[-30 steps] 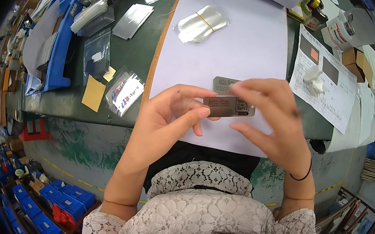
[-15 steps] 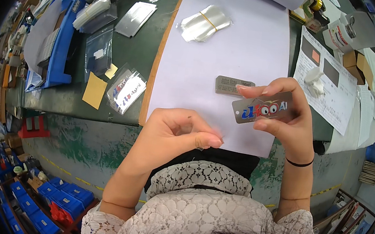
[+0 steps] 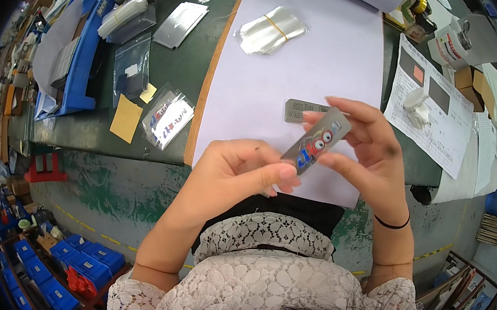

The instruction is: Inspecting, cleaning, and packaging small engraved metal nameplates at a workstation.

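Note:
My right hand (image 3: 376, 150) grips a grey metal name tag (image 3: 321, 140) with a colourful print and two cartoon eyes. The tag is tilted, its lower end close to the fingertips of my left hand (image 3: 234, 175). Thumb and fingers of that left hand are pinched together; a faint, pale edge shows beneath them, too unclear to name. Behind the held tag, a second grey metal tag (image 3: 301, 111) with dark lettering lies on the white paper (image 3: 255, 95), partly covered by my right fingers.
Farther up the paper lies a banded bundle of clear plastic sleeves (image 3: 272, 31). Bagged printed tags (image 3: 168, 119), a yellow paper slip (image 3: 125, 119) and a blue bin (image 3: 82, 65) are at left. To the right are a printed sheet (image 3: 445, 127), a crumpled white wad (image 3: 418, 109) and a white bottle (image 3: 454, 46).
My right hand has turned the metal name tag from nearly level to a steep slant and brought it left, down to my left fingertips. The second tag is now more exposed at its right.

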Available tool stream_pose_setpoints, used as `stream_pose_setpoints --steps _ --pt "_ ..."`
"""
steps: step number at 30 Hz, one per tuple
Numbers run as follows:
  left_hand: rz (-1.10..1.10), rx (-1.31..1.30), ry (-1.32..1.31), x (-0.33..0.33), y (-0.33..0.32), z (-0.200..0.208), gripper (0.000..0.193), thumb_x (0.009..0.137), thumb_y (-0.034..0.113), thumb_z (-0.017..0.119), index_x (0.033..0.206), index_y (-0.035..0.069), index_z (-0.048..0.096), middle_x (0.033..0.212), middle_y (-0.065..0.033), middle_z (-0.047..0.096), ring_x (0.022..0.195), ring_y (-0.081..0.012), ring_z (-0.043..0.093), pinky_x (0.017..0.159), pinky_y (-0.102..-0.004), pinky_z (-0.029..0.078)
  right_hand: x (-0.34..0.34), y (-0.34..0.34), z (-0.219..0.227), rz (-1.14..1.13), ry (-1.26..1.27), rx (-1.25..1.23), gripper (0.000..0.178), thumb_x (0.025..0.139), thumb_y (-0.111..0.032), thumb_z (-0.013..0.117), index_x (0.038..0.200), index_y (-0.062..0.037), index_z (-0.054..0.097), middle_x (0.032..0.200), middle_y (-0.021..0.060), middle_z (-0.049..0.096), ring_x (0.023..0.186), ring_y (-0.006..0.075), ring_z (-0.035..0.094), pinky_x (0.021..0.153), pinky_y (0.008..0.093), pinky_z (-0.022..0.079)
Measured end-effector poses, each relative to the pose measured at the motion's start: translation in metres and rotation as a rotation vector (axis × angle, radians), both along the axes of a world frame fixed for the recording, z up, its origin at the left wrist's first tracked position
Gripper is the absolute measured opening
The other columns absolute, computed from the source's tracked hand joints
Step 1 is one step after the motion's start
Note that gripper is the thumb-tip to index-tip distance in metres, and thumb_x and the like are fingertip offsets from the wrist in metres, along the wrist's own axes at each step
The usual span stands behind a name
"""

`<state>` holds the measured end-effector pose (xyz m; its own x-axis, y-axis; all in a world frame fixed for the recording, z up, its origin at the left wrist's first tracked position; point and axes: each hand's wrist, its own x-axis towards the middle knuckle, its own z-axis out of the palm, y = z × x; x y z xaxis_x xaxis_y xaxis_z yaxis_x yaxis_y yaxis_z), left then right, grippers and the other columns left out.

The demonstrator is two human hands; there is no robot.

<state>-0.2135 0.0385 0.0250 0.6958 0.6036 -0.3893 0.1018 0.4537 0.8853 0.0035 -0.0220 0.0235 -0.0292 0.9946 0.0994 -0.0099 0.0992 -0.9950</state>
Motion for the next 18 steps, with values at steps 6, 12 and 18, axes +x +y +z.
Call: stream_pose_setpoints --steps 6,12,18 --pt "0.132 -0.021 -0.037 0.004 -0.002 0.005 0.018 0.090 0.014 0.068 0.095 -0.003 0.069 0.090 -0.0095 0.070 0.080 -0.0123 0.065 0.070 -0.0247 0.051 -0.012 -0.008 0.006 0.056 -0.500 0.193 0.068 0.081 -0.007 0.072 0.142 -0.0043 0.043 0.131 0.0137 0.057 0.107 0.0223 0.060 0.093 0.0334 0.047" --pt "0.226 0.234 0.052 -0.008 0.002 -0.005 0.010 0.088 0.006 0.067 0.093 -0.003 0.068 0.085 -0.0068 0.068 0.079 -0.0104 0.062 0.068 -0.0229 0.049 -0.018 -0.005 0.005 0.105 -0.640 0.279 0.064 0.076 -0.010 0.075 0.135 -0.0052 0.051 0.117 0.0107 0.059 0.105 0.0282 0.056 0.093 0.0388 0.045" --pt "0.620 0.763 0.412 -0.047 0.037 -0.019 0.009 0.090 0.007 0.065 0.095 0.000 0.068 0.084 -0.0034 0.065 0.072 -0.0089 0.056 0.065 -0.0237 0.046 0.027 0.013 -0.014 -0.154 -0.931 0.232 0.038 0.074 -0.009 0.076 0.109 -0.0032 0.063 0.100 0.0084 0.056 0.093 0.0264 0.051 0.083 0.0342 0.043"
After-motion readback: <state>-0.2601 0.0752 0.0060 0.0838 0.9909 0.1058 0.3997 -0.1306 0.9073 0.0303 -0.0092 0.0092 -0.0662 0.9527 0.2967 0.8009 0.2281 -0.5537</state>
